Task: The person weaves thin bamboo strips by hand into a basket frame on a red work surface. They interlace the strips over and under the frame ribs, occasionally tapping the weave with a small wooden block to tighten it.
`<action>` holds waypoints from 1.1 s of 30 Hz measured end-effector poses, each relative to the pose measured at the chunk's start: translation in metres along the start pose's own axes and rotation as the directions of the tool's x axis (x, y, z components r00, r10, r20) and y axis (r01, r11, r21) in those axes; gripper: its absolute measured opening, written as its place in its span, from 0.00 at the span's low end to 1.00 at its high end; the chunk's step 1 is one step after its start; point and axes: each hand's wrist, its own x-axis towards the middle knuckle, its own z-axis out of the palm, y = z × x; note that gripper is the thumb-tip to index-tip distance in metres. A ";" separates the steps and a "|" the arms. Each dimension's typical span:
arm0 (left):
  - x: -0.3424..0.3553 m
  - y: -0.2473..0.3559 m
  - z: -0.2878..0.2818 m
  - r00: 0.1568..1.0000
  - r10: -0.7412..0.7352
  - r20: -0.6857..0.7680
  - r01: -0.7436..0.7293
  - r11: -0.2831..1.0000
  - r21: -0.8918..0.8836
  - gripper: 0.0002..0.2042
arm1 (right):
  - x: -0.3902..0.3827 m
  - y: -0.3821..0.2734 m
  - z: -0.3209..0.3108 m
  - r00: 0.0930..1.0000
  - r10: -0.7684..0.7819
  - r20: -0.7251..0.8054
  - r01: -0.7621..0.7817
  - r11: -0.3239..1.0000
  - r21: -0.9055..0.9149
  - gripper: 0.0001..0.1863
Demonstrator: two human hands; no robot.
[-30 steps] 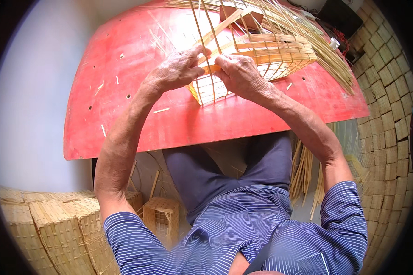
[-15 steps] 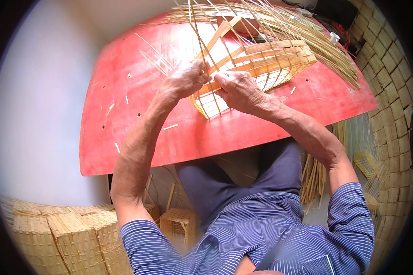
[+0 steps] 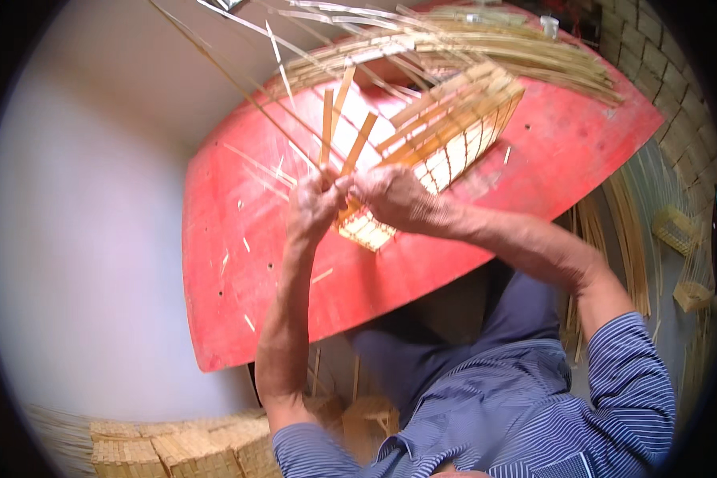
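A partly woven bamboo basket [image 3: 474, 155] rests on the red tabletop, its long body running from my hands toward the far right. Long loose bamboo strips [image 3: 235, 84] rise from its left end and lean up to the left. My left hand [image 3: 315, 203] is closed at that end, pinching the bamboo strips. Right beside it, my right hand [image 3: 398, 195] is closed with its fingertips on the basket's upper edge strips. Several wider, flat strip ends [image 3: 360, 142] stick up just beyond both hands. The fingertips are partly hidden and slightly blurred.
A large bundle of bamboo strips [image 3: 534, 60] lies along the table's far edge. Small bamboo scraps [image 3: 323, 276] dot the red table [image 3: 255, 319]. Finished woven baskets [image 3: 191, 450] are stacked low at the left. More strips [image 3: 629, 239] and small baskets [image 3: 673, 229] stand at right.
The whole view has turned, so table and basket look tilted. The tall loose strips now lean farther left. Both hands stay close together at the basket's left end.
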 end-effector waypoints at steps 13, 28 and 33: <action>0.002 -0.002 -0.010 0.998 -0.005 0.066 -0.007 0.985 0.174 0.16 | 0.015 -0.011 -0.014 0.947 0.318 -0.037 -0.298 0.919 0.259 0.12; 0.017 0.002 -0.029 0.955 -0.070 0.289 0.120 0.980 -0.161 0.16 | 0.019 -0.005 -0.006 0.987 0.161 0.000 -0.160 0.984 0.080 0.10; 0.023 0.013 -0.031 0.947 -0.124 0.295 0.129 0.992 0.001 0.12 | 0.023 -0.008 -0.014 0.990 0.136 -0.040 -0.129 0.981 0.143 0.08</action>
